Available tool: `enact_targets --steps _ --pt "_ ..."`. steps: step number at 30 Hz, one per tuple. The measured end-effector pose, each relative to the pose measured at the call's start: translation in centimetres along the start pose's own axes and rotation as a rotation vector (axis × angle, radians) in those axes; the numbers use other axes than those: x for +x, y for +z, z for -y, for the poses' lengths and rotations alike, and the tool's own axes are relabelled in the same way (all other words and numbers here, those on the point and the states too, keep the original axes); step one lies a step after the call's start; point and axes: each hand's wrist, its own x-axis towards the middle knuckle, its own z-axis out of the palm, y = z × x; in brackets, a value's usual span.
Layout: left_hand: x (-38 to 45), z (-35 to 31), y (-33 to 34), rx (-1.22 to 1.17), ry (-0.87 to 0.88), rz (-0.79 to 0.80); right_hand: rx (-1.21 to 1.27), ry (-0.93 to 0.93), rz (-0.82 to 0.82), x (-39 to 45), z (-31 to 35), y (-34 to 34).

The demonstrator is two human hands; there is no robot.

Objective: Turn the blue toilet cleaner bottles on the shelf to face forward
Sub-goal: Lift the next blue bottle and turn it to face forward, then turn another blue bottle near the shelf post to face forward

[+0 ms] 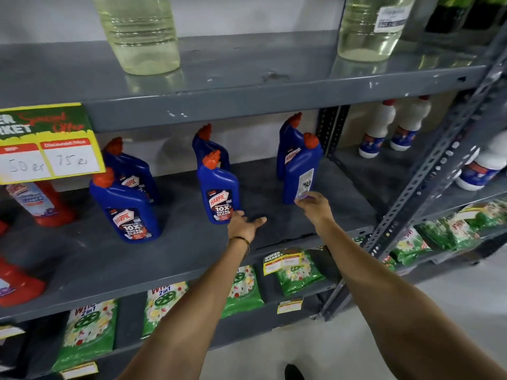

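Note:
Several blue toilet cleaner bottles with orange caps stand in three pairs on the grey middle shelf (pixel 170 259). The front left bottle (pixel 126 212) and front middle bottle (pixel 219 193) show their front labels. The front right bottle (pixel 300 171) is turned, with its back label towards me. Behind it another bottle (pixel 288 144) shows its front label. My left hand (pixel 244 223) is open, fingers apart, just right of the middle bottle's base, touching it at most lightly. My right hand (pixel 314 205) has its fingertips at the base of the turned right bottle.
Red cleaner bottles (pixel 41 204) stand at the left under a yellow price sign (pixel 49 144). Two large clear jugs (pixel 140 34) sit on the shelf above. White bottles (pixel 384 127) fill the neighbouring rack. Green detergent packs (pixel 87 335) lie on the shelf below.

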Motion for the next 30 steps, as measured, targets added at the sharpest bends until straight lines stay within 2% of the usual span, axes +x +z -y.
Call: enact_targets --steps 7,16,19,30 --pt "2.8 -4.4 5.6 0.007 0.056 -0.003 -0.093 -0.026 0.038 5.6 2.1 -3.9" --pt "5.2 -7.2 9.6 0.09 0.175 0.052 -0.091 -0.218 0.368 9.0 3.7 -5.3" --pt "5.2 -7.5 10.5 0.114 0.191 0.052 -0.071 -0.262 0.43 9.1 3.9 -5.5" --pt "4.2 -8.1 10.5 0.016 0.316 -0.017 0.0 -0.315 0.489 8.6 5.7 -6.5"
